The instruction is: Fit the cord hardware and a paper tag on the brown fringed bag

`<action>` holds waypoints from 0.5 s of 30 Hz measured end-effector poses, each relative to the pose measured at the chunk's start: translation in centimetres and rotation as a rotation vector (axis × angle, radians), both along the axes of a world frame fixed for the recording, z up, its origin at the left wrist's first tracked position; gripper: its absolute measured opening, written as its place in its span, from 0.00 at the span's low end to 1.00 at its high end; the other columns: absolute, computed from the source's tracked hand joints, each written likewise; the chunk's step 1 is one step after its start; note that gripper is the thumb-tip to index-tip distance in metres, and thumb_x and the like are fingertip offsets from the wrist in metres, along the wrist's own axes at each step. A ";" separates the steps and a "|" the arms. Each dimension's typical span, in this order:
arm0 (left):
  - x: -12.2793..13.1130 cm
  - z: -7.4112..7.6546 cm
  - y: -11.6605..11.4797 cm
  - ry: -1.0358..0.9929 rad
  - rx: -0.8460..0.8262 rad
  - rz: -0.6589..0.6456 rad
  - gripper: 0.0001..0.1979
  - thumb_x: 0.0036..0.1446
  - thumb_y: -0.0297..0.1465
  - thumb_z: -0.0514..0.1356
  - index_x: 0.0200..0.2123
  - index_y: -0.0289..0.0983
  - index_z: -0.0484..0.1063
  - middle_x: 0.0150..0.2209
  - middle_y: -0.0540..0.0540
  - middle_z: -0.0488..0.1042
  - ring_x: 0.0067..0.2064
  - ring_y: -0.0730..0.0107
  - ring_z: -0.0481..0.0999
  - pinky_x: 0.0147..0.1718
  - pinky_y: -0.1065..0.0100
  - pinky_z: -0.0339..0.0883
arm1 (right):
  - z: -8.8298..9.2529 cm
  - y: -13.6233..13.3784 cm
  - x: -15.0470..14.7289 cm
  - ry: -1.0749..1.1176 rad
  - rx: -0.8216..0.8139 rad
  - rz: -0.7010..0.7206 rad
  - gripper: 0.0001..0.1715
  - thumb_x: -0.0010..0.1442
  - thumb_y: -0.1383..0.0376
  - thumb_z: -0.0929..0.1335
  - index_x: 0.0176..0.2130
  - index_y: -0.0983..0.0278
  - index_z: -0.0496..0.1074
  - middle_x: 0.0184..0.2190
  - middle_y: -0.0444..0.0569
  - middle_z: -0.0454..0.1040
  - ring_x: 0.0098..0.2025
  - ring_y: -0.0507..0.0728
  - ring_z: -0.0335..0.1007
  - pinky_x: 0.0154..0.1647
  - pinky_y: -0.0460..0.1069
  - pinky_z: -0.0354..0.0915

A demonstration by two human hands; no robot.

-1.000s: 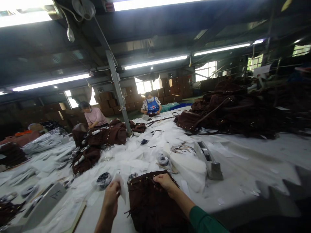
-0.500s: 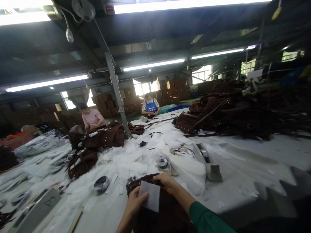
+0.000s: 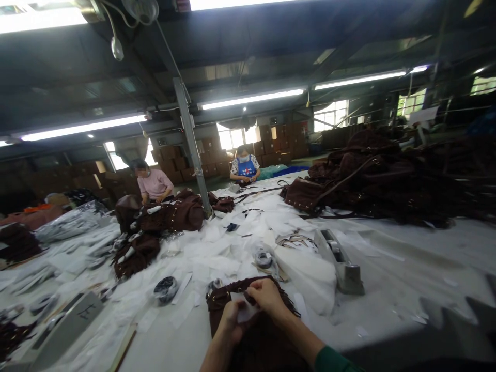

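A dark brown bag (image 3: 267, 347) with brass eyelets and fringe along its right side lies on the table in front of me. My left hand (image 3: 231, 323) is closed on a small translucent white sheet (image 3: 247, 313), which it holds over the bag's upper part. Right beside it, my right hand (image 3: 268, 297) pinches a small dark brown piece (image 3: 248, 296) against the sheet. What exactly that piece is, I cannot make out. My fingers partly cover the sheet, and it looks bent between the two hands.
Grey tape dispensers stand right (image 3: 340, 263) and left (image 3: 64, 330). A tape roll (image 3: 166, 290) and another roll (image 3: 263, 258) lie among white sheets. Brown bags are heaped right (image 3: 372, 175) and left (image 3: 174, 214), near a metal post (image 3: 192, 150). Two people work across the table.
My right hand has moved from the bag's top edge onto the white sheet, now pinching a brown piece. The sheet, flat and upright before, is bent and partly covered. The view has shifted slightly.
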State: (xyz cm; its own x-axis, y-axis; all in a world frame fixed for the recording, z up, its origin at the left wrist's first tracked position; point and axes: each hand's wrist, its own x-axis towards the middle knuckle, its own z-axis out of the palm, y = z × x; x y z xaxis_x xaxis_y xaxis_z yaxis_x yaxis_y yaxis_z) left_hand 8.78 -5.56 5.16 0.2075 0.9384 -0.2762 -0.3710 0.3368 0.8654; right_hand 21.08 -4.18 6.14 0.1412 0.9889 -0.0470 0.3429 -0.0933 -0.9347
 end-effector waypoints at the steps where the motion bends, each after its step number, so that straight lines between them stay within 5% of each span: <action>1: 0.1 -0.3 0.4 -0.002 -0.021 -0.009 0.15 0.60 0.37 0.56 0.47 0.35 0.68 0.47 0.42 0.71 0.43 0.65 0.73 0.41 0.60 0.71 | -0.4 -0.7 -0.2 -0.020 0.027 -0.011 0.06 0.47 0.69 0.67 0.25 0.66 0.76 0.19 0.46 0.75 0.22 0.53 0.69 0.21 0.43 0.59; 5: 0.4 -1.8 1.5 0.001 -0.099 -0.046 0.13 0.58 0.37 0.59 0.36 0.31 0.71 0.33 0.45 0.75 0.33 0.68 0.75 0.32 0.65 0.71 | -1.6 -3.2 -0.7 -0.087 0.104 -0.028 0.11 0.49 0.66 0.67 0.34 0.64 0.77 0.25 0.47 0.78 0.28 0.56 0.72 0.29 0.46 0.61; 8: 0.4 -2.7 1.7 -0.010 -0.095 -0.045 0.12 0.45 0.34 0.68 0.27 0.30 0.72 0.21 0.46 0.73 0.28 0.66 0.75 0.28 0.68 0.69 | -1.9 -4.1 -0.1 -0.152 0.182 0.013 0.13 0.55 0.58 0.66 0.32 0.62 0.78 0.24 0.47 0.77 0.28 0.56 0.72 0.31 0.47 0.60; 12: 0.3 -3.3 1.8 -0.043 -0.086 -0.048 0.18 0.33 0.33 0.73 0.28 0.30 0.74 0.20 0.47 0.74 0.25 0.67 0.74 0.26 0.69 0.68 | -2.4 -3.7 1.6 -0.236 0.166 -0.175 0.25 0.58 0.50 0.62 0.34 0.66 0.77 0.27 0.52 0.77 0.32 0.59 0.73 0.34 0.49 0.61; 15: 0.1 -3.4 1.7 -0.056 -0.089 -0.064 0.21 0.32 0.35 0.73 0.30 0.29 0.75 0.22 0.44 0.75 0.24 0.67 0.74 0.26 0.68 0.68 | -3.1 -3.1 1.9 -0.241 0.116 -0.143 0.21 0.54 0.51 0.66 0.31 0.67 0.78 0.26 0.52 0.78 0.31 0.59 0.73 0.32 0.47 0.61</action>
